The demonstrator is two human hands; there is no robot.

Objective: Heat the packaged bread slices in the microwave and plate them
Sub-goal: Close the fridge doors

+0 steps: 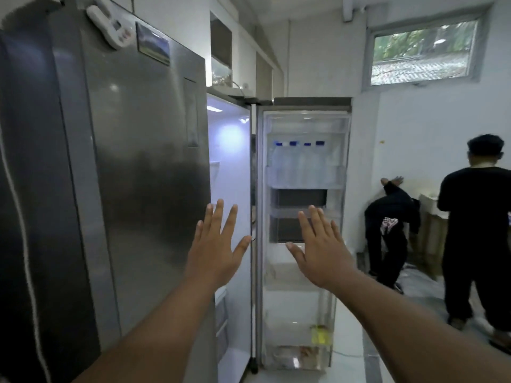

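2 bare forearms reach into view from the bottom edge, with no sleeves, watch or bracelets showing. The left hand (214, 254) and right hand (320, 252) wear no gloves or rings on the visible backs.

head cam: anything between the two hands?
Nothing held between them. In the head view the gap between the left hand and right hand shows only the open fridge door's edge and the lit fridge interior behind.
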